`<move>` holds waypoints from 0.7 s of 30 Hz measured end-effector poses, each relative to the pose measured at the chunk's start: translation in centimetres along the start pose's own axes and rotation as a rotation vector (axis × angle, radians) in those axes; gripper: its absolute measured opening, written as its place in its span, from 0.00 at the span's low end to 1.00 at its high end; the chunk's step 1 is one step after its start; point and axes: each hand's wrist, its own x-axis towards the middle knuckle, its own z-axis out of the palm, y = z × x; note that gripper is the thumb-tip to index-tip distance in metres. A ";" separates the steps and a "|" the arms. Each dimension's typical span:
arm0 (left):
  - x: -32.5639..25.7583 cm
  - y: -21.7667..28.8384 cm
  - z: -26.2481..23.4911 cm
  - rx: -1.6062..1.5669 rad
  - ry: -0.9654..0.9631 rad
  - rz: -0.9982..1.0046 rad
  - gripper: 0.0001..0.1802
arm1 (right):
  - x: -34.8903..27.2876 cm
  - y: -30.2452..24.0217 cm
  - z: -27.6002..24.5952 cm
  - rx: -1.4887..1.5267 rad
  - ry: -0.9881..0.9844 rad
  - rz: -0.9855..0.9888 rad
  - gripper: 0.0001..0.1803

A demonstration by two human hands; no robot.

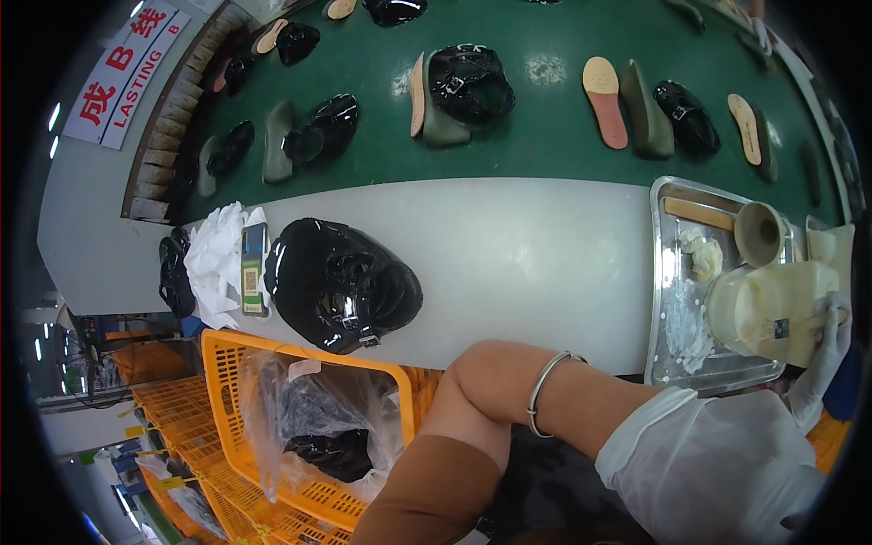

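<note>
Reaching across your body, your left hand (718,463) in its thin white glove sits low at the right, resting against dark material in your lap; whether its fingers are apart or together cannot be told, since the glove bunches over them. A silver bangle (545,386) circles that forearm. Your right hand (828,350), gloved too, has its fingers wrapped around the wooden handle of a brush (799,325), which lies across a cream plastic tub (767,304). That tub stands at the near right end of a metal tray (668,272) on the white counter (536,254), with a small beige cup (758,232) just behind it and a pale lump of glue (704,256) beside the cup. Well to the left on the counter lies a glossy black shoe upper (341,283), next to crumpled white paper (218,259). Below the counter's edge an orange crate (300,427) holds a clear bag with more black uppers. Beyond the counter, a green conveyor belt (545,136) carries insoles, lasts and black uppers
</note>
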 end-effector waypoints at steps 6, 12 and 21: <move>-0.3 0.4 0.7 -0.227 0.098 -0.091 0.04 | -0.3 -0.3 1.4 0.007 0.083 0.009 0.06; -0.3 0.1 0.3 -0.148 -0.087 -0.003 0.06 | -1.2 -1.6 1.2 -0.088 0.035 -0.018 0.06; 1.4 0.5 -1.0 0.236 -0.685 -0.453 0.11 | -1.4 -7.0 5.3 0.068 0.008 -0.009 0.04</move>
